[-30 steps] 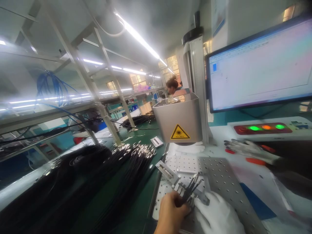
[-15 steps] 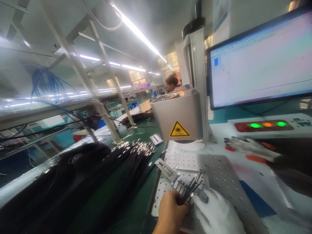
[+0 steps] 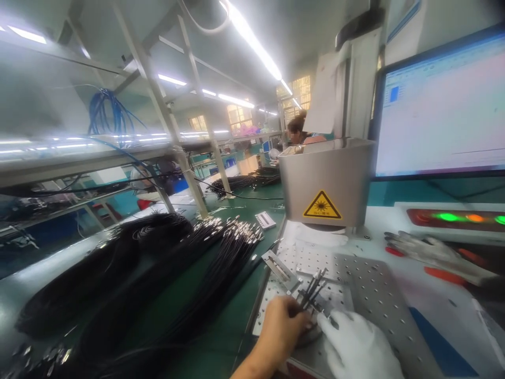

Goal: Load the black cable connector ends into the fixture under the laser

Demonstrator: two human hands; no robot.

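At the lower centre of the frame, thin black cable ends (image 3: 311,290) are kept clamped in the bare left hand (image 3: 282,331) over the perforated plate (image 3: 371,295), the gloved right hand (image 3: 355,347) resting half-curled beside them, while the view has swung left.

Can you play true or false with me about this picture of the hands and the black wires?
1. The left hand is bare and grips a small bunch of black cable ends. True.
2. The right hand wears a red glove. False: its glove is white.
3. The yellow warning sticker is a triangle. True.
4. The big pile of black cables lies right of the hands. False: it lies on their left.
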